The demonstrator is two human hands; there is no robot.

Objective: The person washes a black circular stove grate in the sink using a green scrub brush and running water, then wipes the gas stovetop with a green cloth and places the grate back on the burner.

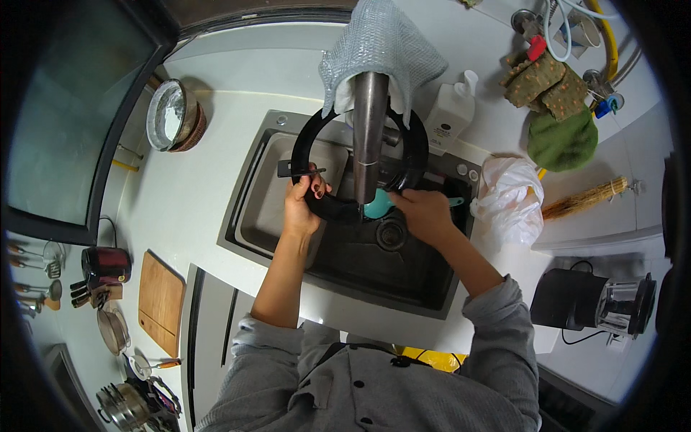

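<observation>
My left hand point(305, 202) grips the lower left of a black ring point(303, 137) with a flat tab, its fingers curled around the rim. The ring is tilted over the double-bowl sink point(251, 237), behind the metal faucet point(368, 140). My right hand point(424, 213) is closed around a teal handled tool point(379, 204). The rounded head of this tool overlaps the ring's lower right, and its handle end sticks out beyond my hand. The tool's exact kind is unclear. Below both hands lies the dark bowl with its drain point(391, 234).
A grey cloth point(378, 38) drapes over the faucet. Behind the sink stands a white pump bottle point(451, 113); to the right are a white plastic bag point(510, 200) and a blender point(594, 299). Leftward are a metal bowl point(171, 116) and a wooden cutting board point(161, 302).
</observation>
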